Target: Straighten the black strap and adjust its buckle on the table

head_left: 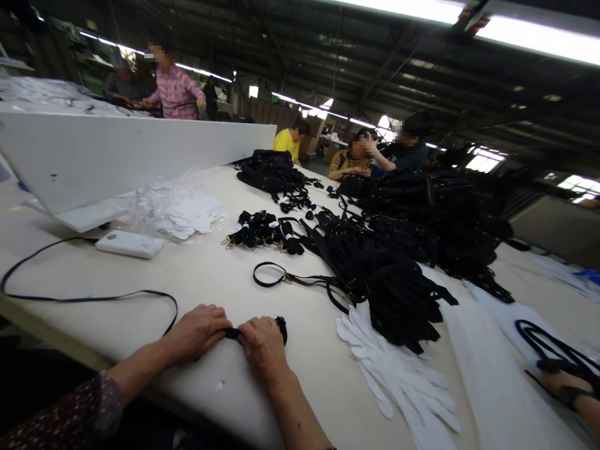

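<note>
Near the table's front edge, my left hand (199,330) and my right hand (263,345) are close together, fingers closed on a black strap (232,334). A short stretch of it shows between them. Its dark bundled end sticks out past my right fingers. The parts under my palms are hidden. Beyond my hands lies a looped black strap (268,285) with a metal clip, running into a large heap of black straps (379,269). Tied bundles of black straps (257,230) with metal hooks lie farther back.
White cut strips (398,375) fan out at right. A white device (129,244) with a dark cord and a bag of white pieces (180,209) are at left, before a white panel (140,147). A co-worker's hand (562,380) holds black cords at far right. Other people work behind.
</note>
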Action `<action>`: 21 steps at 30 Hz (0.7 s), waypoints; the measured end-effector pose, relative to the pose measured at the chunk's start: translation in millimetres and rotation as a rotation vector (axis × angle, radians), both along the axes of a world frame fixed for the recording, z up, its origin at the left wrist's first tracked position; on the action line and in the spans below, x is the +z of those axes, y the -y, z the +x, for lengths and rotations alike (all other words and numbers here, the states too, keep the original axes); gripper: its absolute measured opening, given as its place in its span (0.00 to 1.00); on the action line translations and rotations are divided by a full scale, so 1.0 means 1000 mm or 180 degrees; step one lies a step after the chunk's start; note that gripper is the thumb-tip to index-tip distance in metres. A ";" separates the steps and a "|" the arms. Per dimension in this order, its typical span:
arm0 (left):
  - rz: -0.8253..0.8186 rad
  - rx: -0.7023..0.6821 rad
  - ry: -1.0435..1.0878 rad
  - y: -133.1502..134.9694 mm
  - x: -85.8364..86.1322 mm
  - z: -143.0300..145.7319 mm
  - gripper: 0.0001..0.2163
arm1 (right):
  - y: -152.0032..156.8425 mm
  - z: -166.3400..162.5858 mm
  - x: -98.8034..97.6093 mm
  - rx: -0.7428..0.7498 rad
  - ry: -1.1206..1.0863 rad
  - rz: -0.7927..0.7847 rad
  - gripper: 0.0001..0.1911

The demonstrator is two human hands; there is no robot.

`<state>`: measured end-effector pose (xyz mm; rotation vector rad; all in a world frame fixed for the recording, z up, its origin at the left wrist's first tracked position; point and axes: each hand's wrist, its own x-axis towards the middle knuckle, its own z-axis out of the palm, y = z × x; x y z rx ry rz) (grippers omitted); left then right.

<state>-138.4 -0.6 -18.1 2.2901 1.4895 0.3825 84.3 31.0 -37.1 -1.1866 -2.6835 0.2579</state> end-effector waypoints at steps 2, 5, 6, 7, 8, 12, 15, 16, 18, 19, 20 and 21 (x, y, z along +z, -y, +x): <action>-0.0025 0.0079 0.0186 -0.005 0.003 -0.015 0.13 | -0.002 -0.003 -0.011 -0.0087 0.0061 0.0104 0.07; -0.0075 0.0615 0.0509 -0.010 0.012 -0.042 0.19 | -0.004 -0.004 -0.022 -0.0127 0.0060 0.0193 0.07; -0.0076 0.0796 0.0595 -0.009 0.015 -0.048 0.20 | -0.004 -0.004 -0.024 -0.0128 0.0052 0.0202 0.06; -0.0058 0.0897 0.0639 -0.007 0.017 -0.049 0.20 | -0.004 -0.004 -0.024 -0.0127 0.0042 0.0206 0.07; -0.0029 0.0895 0.0622 -0.004 0.018 -0.046 0.20 | -0.004 -0.004 -0.023 -0.0128 0.0033 0.0208 0.07; 0.0119 0.0405 0.0028 0.010 0.007 -0.003 0.22 | 0.000 -0.003 -0.014 -0.0155 0.0014 0.0223 0.08; 0.0183 0.0298 -0.0170 0.015 -0.016 0.024 0.17 | 0.008 0.001 -0.011 -0.0127 -0.0022 0.0276 0.11; 0.0226 0.0346 -0.0121 0.014 -0.026 0.027 0.14 | 0.010 0.003 -0.012 -0.0110 -0.0009 0.0303 0.11; 0.0266 0.0263 0.0058 0.008 -0.049 0.025 0.11 | 0.012 0.008 -0.019 -0.0065 -0.0001 0.0377 0.11; 0.0306 0.0208 0.0118 0.003 -0.060 0.023 0.11 | 0.012 0.012 -0.025 -0.0061 -0.0022 0.0426 0.11; 0.0396 0.0159 0.0158 -0.001 -0.070 0.021 0.11 | 0.011 0.015 -0.030 -0.0045 -0.0057 0.0473 0.12; 0.0576 0.0176 0.0178 -0.004 -0.077 0.020 0.10 | 0.010 0.018 -0.036 -0.0035 -0.0084 0.0527 0.12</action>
